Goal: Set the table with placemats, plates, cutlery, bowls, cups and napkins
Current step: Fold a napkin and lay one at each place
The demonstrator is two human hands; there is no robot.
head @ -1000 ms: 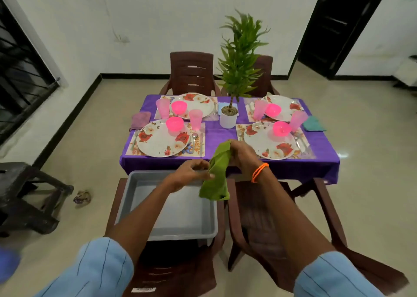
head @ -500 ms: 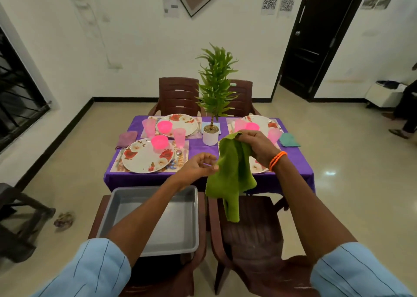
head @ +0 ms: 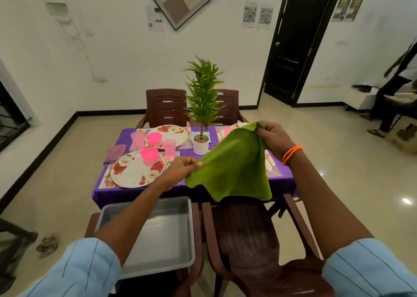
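Both arms reach forward over two brown chairs as a person spreads a green napkin (head: 232, 163) in the air at the near edge of a table covered in purple cloth (head: 126, 193). The left hand (head: 180, 168) pinches one corner low, thumb and fingers closed on the fabric; the right hand (head: 274, 137), an orange band at its wrist, grips the opposite corner higher up. Floral plates (head: 133, 172), pink cups and bowls stand on the table beyond. A grey tray (head: 158, 233) rests on the left chair.
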